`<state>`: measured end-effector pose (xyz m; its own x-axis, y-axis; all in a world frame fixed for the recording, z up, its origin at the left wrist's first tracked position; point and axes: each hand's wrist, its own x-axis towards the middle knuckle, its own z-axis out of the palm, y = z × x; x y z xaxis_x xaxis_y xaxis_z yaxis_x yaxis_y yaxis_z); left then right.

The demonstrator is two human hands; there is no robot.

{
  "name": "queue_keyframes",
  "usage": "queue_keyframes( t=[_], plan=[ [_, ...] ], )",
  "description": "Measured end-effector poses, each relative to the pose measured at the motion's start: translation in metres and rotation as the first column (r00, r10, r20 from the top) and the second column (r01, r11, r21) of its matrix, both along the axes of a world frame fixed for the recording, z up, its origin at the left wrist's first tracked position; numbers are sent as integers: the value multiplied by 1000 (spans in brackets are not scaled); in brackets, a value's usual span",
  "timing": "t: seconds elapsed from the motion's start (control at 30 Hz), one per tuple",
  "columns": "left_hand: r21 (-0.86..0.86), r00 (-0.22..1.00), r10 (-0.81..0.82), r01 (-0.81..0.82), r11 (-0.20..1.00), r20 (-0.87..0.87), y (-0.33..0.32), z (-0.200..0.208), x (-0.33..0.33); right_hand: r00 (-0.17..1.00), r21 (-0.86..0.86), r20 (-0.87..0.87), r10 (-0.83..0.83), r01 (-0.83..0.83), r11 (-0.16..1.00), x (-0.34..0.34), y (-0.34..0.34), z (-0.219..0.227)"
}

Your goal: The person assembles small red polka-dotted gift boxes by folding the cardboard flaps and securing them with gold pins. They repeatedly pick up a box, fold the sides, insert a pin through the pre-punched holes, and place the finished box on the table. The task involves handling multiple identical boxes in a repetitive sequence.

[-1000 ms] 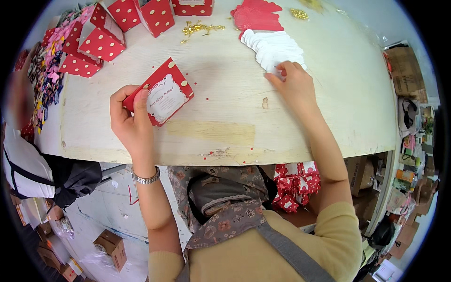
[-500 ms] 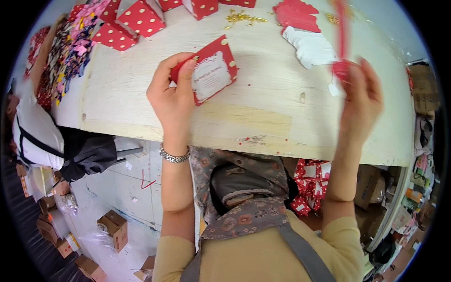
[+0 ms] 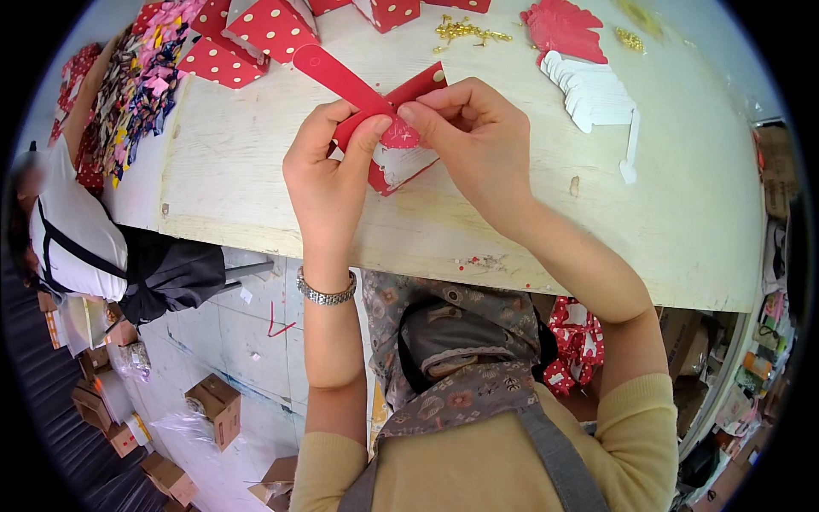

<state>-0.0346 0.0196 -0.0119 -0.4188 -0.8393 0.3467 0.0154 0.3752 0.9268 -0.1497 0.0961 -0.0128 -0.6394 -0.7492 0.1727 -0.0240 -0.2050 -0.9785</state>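
Over the table, my left hand [image 3: 328, 175] is closed on a folded red polka-dot paper piece [image 3: 425, 83] with a white printed label. My right hand [image 3: 485, 145] pinches a red paper strip [image 3: 337, 78] near its wider, rounded end, which bears white lettering. That end lies against the front of the dotted piece and covers part of the label. The strip's other end slants up and left past my left fingers. Both thumbs meet near the lettered end, and my fingertips behind the paper are partly hidden.
White paper strips [image 3: 593, 90] and red cut-outs [image 3: 563, 32] lie at the right, near small gold fasteners [image 3: 465, 32]. Dotted red boxes [image 3: 273, 32] stand at the far left beside a heap of patterned bows [image 3: 141, 94]. Another person [image 3: 81, 226] is at the left.
My right hand has come left from beside the white strips, bringing the red strip onto the dotted piece. A single white strip now lies angled below the white pile.
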Motion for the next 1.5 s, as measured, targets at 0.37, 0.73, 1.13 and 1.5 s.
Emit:
queue_keyframes(
  t=[0.37,0.73,1.13,1.5],
  plan=[
    [-259,985,170,-154,953,38,-2,-7,8,480,-58,-869,-122,146,988,-117,-37,-31],
    [-172,991,131,-126,977,20,-5,-11,15,166,399,-916,364,432,808,-141,-58,-33],
    [-222,989,146,-146,964,-15,-7,-14,13,629,-157,-777,29,-240,958,-25,-3,6],
    [-220,991,119,-130,967,-60,-6,-15,12,708,-122,-701,92,-246,962,-24,-5,4]
  ],
)
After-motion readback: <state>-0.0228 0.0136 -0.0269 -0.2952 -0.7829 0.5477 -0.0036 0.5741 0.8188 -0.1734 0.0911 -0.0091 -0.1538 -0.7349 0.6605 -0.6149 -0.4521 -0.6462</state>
